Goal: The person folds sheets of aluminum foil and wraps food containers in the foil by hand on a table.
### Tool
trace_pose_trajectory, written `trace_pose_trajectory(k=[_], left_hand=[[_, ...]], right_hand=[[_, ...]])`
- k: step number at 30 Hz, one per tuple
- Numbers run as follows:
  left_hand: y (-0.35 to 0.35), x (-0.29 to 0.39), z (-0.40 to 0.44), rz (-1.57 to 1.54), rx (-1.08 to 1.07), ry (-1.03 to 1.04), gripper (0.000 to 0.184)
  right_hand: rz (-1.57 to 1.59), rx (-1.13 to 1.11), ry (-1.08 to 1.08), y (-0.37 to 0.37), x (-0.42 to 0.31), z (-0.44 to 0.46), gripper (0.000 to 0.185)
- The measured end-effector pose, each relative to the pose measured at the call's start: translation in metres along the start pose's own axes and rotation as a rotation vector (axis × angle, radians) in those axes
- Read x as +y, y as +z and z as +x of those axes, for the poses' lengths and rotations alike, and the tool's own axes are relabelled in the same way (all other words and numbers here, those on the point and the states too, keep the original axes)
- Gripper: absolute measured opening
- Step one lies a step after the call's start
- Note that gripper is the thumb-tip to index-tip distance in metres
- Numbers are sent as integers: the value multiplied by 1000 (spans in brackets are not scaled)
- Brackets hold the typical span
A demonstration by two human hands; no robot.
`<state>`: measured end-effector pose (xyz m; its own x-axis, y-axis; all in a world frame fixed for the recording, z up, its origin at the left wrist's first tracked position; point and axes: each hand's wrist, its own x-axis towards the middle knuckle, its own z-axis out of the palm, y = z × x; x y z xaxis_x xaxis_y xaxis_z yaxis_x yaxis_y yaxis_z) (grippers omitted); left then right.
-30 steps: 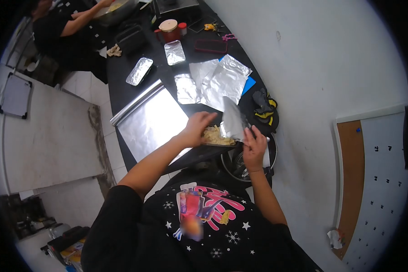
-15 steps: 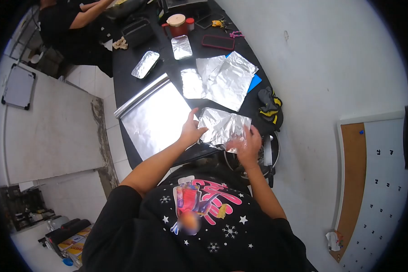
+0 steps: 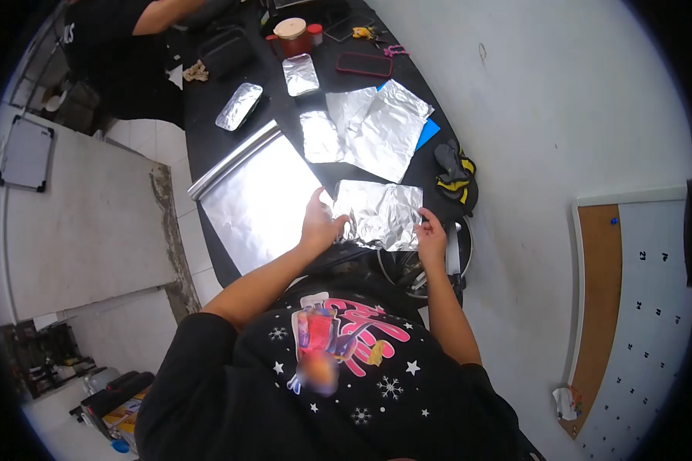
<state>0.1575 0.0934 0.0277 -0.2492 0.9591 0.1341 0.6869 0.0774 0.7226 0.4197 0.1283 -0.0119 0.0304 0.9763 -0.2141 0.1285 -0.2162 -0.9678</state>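
A crumpled sheet of aluminium foil [image 3: 378, 213] is stretched out in front of my body at the near end of the black table. My left hand [image 3: 319, 229] grips its left edge, thumb over the foil. At the opposite edge my right hand [image 3: 432, 240] pinches the foil between thumb and fingers. To the left lies a foil roll [image 3: 234, 161] with a smooth length of foil [image 3: 261, 203] pulled out from it. Beyond my hands, loose foil sheets [image 3: 388, 131] overlap a blue flat item [image 3: 428, 134]. Whether anything lies under the held sheet is hidden.
Two foil-covered trays [image 3: 239, 106] stand farther off, near a red jug [image 3: 292, 38] and a phone [image 3: 364, 64]. Grey-yellow gloves [image 3: 455, 173] lie by the right edge. A round pan [image 3: 414, 280] with a knife [image 3: 454, 250] sits beside my right hand. Another person [image 3: 123, 61] stands far left.
My right hand has shifted from over the foil's lower right corner to its right edge. The held sheet now looks flatter. The other person's arm has moved.
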Motion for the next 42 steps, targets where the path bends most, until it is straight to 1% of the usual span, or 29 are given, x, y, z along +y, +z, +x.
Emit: trace_pose_trajectory(k=[1, 4, 5, 6, 8, 9, 12, 15, 21, 24, 27, 30, 33, 36, 39, 42], left_hand=[[2, 2, 0, 95, 163, 214, 68], [7, 9, 16, 55, -135, 554, 58], [11, 14, 19, 190, -276, 612, 54], [18, 19, 19, 248, -345, 617, 54], [29, 28, 19, 364, -481, 628, 56], [32, 31, 18, 360, -531, 597, 58], [33, 34, 12, 355, -498, 563, 58], [33, 30, 10, 407, -506, 575, 59], [35, 23, 12, 434, -511, 542, 61], [35, 22, 11, 457, -506, 533, 62], [35, 21, 9, 466, -497, 527, 64], [35, 22, 7, 479, -495, 502, 66], [38, 18, 7, 525, -509, 495, 69], [40, 18, 6, 517, -470, 508, 70], [39, 19, 7, 521, -480, 511, 71], [42, 15, 8, 475, -450, 521, 67]], right_hand=[[-7, 0, -24, -4, 6, 2, 39], [-33, 6, -90, -8, 21, 7, 35], [-48, 16, -106, -9, 24, 8, 33], [-63, 26, -123, -9, 23, 9, 32], [-38, 1, -88, -10, 21, 8, 32], [-27, -12, -70, -10, 18, 7, 32], [-60, -18, 9, -7, 9, 3, 31], [6, -6, -74, -4, 15, 3, 30], [-62, 16, -101, 0, 12, 7, 30], [-340, 11, -127, -2, -4, 3, 32], [-791, 105, -758, 5, -40, -3, 38], [-837, -266, -914, 29, -42, -2, 43], [-922, -397, -860, 50, -34, -1, 51], [-963, -363, -803, 52, -34, 3, 57], [-994, -356, -791, 51, -29, 4, 58], [-961, -332, -768, 49, -28, 4, 58]])
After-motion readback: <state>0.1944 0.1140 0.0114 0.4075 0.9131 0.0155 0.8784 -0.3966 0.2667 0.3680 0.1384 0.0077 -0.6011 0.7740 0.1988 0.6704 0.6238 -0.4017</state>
